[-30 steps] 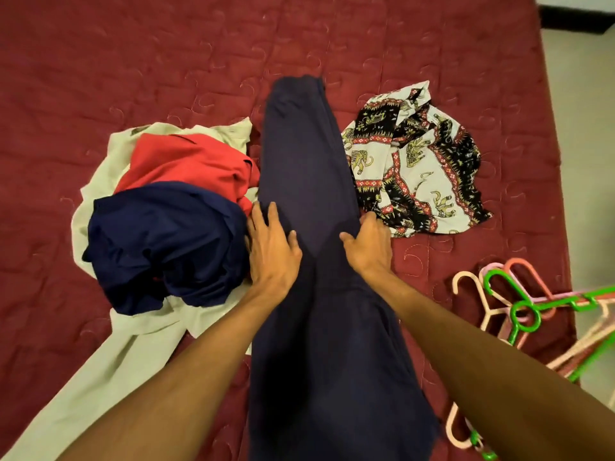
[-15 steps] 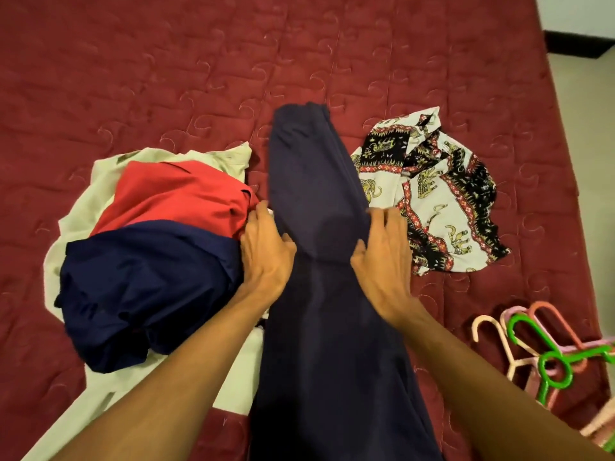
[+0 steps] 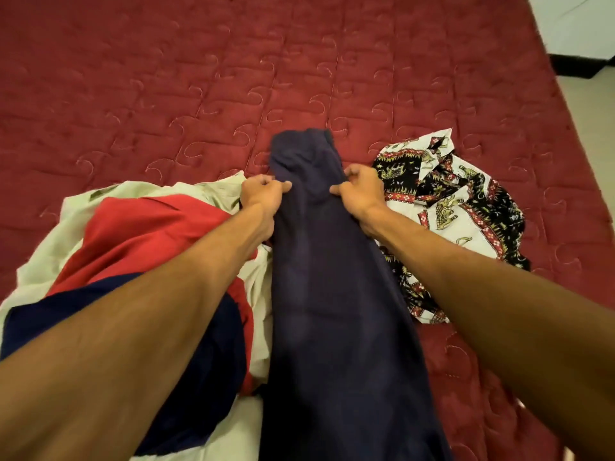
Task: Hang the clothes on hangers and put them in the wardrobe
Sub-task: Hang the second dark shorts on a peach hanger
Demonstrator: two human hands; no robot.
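A bed under a dark red quilted spread (image 3: 299,61) is filling most of the frame. A long dark navy garment (image 3: 332,294) is being held lengthwise on it, running from the centre of the frame down to the bottom edge. Near its upper end, the left edge is being pinched by the left hand (image 3: 261,194), fingers curled tight on the cloth. The right edge is being pinched the same way by the right hand (image 3: 359,191).

At centre left, a cream garment (image 3: 83,211) is being overlain by a red garment (image 3: 149,234) and a blue garment (image 3: 199,377), and the heap is touching the long garment's side. At centre right, a crumpled elephant-print shirt (image 3: 466,207) is being partly hidden by the right forearm. In the upper right corner, pale floor (image 3: 592,128) and a white wall (image 3: 582,21) are being shown beyond the bed.
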